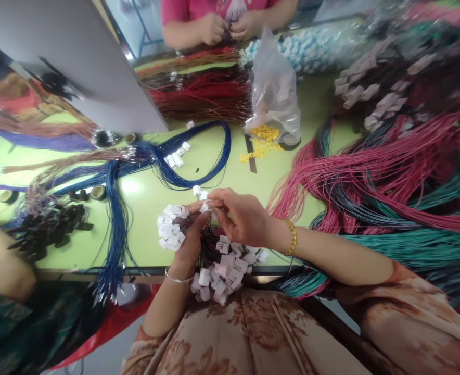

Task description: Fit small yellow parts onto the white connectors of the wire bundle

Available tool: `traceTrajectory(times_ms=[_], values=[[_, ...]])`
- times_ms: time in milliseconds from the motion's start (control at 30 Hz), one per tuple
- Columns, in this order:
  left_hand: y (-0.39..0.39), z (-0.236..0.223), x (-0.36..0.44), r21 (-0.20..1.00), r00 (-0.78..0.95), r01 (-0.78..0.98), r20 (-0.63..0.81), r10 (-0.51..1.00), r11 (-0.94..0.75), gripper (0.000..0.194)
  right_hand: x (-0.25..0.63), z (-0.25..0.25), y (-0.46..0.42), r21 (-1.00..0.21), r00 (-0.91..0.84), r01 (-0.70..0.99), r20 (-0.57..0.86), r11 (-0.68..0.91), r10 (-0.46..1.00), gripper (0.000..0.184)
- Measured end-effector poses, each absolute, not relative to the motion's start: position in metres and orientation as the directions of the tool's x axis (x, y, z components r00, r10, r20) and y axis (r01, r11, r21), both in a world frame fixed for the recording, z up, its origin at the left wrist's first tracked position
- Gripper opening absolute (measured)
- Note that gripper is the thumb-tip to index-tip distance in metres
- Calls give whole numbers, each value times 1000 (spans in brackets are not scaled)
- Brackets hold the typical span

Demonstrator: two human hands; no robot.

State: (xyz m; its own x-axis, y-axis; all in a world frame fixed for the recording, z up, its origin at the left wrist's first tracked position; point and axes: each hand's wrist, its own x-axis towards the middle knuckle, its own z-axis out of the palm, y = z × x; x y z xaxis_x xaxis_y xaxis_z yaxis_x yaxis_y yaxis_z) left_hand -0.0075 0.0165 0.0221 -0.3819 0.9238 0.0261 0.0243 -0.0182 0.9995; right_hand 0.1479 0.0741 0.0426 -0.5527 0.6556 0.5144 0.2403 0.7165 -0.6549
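My left hand (193, 237) is closed around a bunch of wires that end in white plastic connectors (171, 226), which stick out to its left. A single white connector (205, 204) sits between the fingertips of both hands, and another one (196, 190) pokes up just beyond it. My right hand (245, 216) pinches at that single connector with thumb and forefinger. Below the hands, a larger heap of wired white connectors (224, 273) hangs over the table's front edge, against my clothing. The fingers partly hide where the wires enter the connector.
Pink and green wire bundles (390, 177) cover the right side. Blue wires (115, 224) lie left, near dark connectors (54, 229). Small yellow parts (265, 140) lie beside a plastic bag (275, 88). A grey panel (74, 57) stands upper left. A co-worker's hands (228, 28) are across the table.
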Motion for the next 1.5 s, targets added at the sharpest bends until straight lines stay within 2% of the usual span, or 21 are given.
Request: traceTrajectory(times_ms=[100, 233, 300, 367, 433, 500, 600, 700, 867, 1133, 1267, 1500], values=[[15, 21, -7, 1000, -422, 1, -18, 907, 20, 6, 140, 36, 68, -601, -577, 186, 574, 778, 581, 29], [15, 15, -12, 994, -411, 100, -1, 912, 47, 10, 130, 27, 71, -611, -605, 190, 544, 769, 582, 24], [17, 15, -14, 968, -376, 251, 94, 922, 4, 13, 128, 23, 79, -659, -619, 218, 476, 719, 624, 20], [19, 15, -15, 893, -373, 444, 261, 890, -76, 16, 130, 21, 94, -716, -621, 232, 413, 658, 667, 17], [18, 14, -15, 819, -374, 554, 406, 834, -150, 21, 140, 18, 116, -749, -573, 297, 356, 592, 738, 17], [16, 11, -15, 845, -375, 492, 424, 824, -211, 22, 155, 15, 141, -724, -477, 454, 294, 518, 828, 16], [13, 6, -12, 938, -373, 255, 319, 871, -235, 35, 181, 8, 177, -575, -349, 725, 169, 379, 922, 16], [15, 6, -7, 965, -363, 94, 264, 893, -247, 44, 195, -2, 198, -484, -324, 808, 112, 336, 939, 17], [18, 18, -2, 971, -354, -87, 178, 918, -222, 43, 194, -19, 203, -459, -314, 824, 119, 332, 942, 14], [14, 24, -8, 987, -233, -157, 6, 973, -44, 29, 194, -28, 205, -503, -309, 781, 207, 372, 928, 12], [11, 20, -12, 995, -197, -93, 19, 980, -38, 29, 197, -27, 208, -544, -323, 729, 261, 415, 910, 11], [11, 19, -13, 989, -238, -116, 61, 969, -91, 27, 205, -19, 210, -639, -307, 676, 208, 367, 928, 13]])
